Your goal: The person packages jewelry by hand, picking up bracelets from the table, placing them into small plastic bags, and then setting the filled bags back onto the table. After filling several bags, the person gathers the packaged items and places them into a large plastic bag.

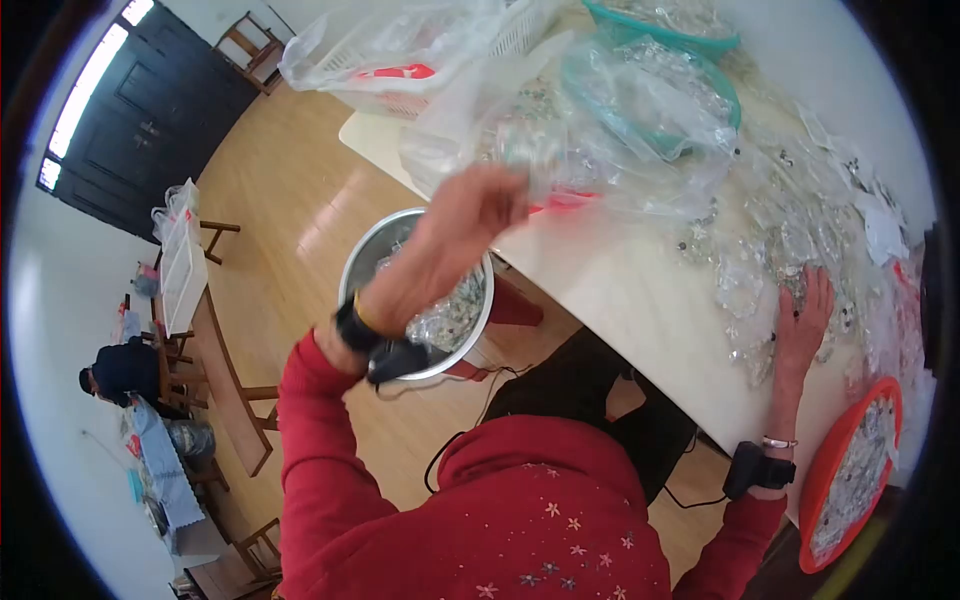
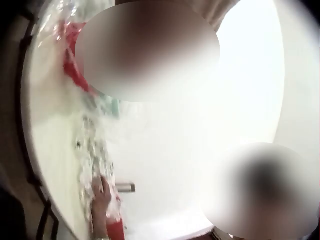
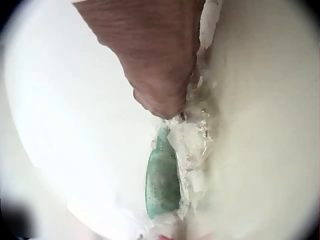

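The left hand (image 1: 465, 215), blurred, is raised over the table's left edge with its fingers bent, beside a large clear plastic bag (image 1: 635, 190) with red marks. Whether it grips anything is unclear. Fingers spread, the right hand (image 1: 805, 315) rests on a heap of small clear packets (image 1: 745, 290) holding dark and silvery bits. In the left wrist view the right hand (image 2: 101, 202) touches that row of packets (image 2: 92, 150). The right wrist view shows the right hand (image 3: 155, 60) from behind, its fingertips hidden, against packets (image 3: 192, 145).
A metal bowl (image 1: 484, 312) of packets stands below the table's left edge. An orange basin (image 1: 808, 520) of packets is at the near right. Teal baskets (image 1: 733, 95) and a white basket (image 1: 520, 30) sit at the back. A person (image 1: 128, 375) is across the room.
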